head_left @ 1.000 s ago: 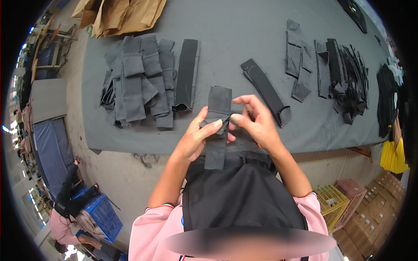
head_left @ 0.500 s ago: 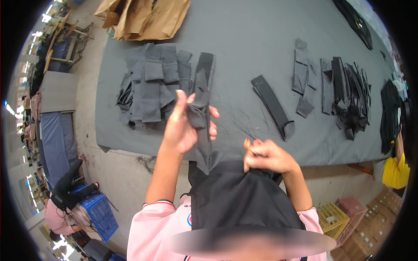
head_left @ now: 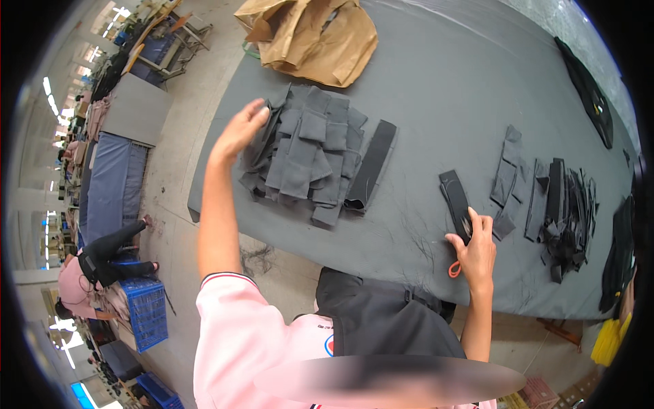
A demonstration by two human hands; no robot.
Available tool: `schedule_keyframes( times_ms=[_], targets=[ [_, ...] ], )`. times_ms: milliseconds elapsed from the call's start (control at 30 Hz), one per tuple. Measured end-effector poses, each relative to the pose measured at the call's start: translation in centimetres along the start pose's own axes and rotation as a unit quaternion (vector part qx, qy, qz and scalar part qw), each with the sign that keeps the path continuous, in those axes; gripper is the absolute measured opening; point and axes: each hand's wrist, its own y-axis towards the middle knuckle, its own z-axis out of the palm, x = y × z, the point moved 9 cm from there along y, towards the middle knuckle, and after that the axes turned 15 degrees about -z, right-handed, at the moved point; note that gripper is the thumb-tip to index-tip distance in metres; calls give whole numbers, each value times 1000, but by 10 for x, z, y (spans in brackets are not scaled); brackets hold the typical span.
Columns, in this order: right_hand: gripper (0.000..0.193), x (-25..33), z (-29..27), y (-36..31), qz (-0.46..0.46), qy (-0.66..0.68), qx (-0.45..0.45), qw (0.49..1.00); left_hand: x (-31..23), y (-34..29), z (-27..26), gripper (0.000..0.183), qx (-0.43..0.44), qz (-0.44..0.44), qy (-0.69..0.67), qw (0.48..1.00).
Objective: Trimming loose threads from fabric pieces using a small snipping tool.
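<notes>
My left hand point(head_left: 240, 133) is at the left edge of a pile of dark grey fabric strips point(head_left: 300, 153). Its fingers are stretched out, their tips beside a loose strip on that edge; contact is hard to make out. My right hand point(head_left: 477, 253) holds small thread snips with an orange loop handle point(head_left: 454, 270), the loop showing below the palm. A bit of metal blade shows near the fingers. Thumb and fingers reach around the near end of a folded dark strip point(head_left: 452, 194) on the table. Another dark strip point(head_left: 373, 163) lies just right of the pile.
Brown paper point(head_left: 317, 44) lies crumpled on the far left of the grey-covered table point(head_left: 422, 88). More strips point(head_left: 507, 177) and a bunched heap point(head_left: 562, 218) are at the right, beside black garments point(head_left: 589, 95). Thread scraps litter the tabletop. A person bends by a blue crate point(head_left: 145, 313) at left.
My left hand has moved left and away to the pile's far-left side with the strip it held, which now appears to lie there. My right hand has reached forward to the folded strip. The view has shifted.
</notes>
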Motion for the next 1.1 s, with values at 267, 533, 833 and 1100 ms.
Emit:
schedule_keyframes(
  times_ms=[267,533,833,1100],
  targets=[
    [67,-22,11,4,41,11,-17,999,40,-2,-12,50,-27,-36,-159,986],
    [54,-29,-1,5,66,200,-58,976,-13,-68,-44,25,-235,125,-218,939],
    [42,18,-13,0,177,433,-24,884,-79,-159,239,47,309,179,-163,920],
    [38,29,37,-8,158,566,-83,805,-60,-168,324,51,479,-55,-426,765]
  ],
)
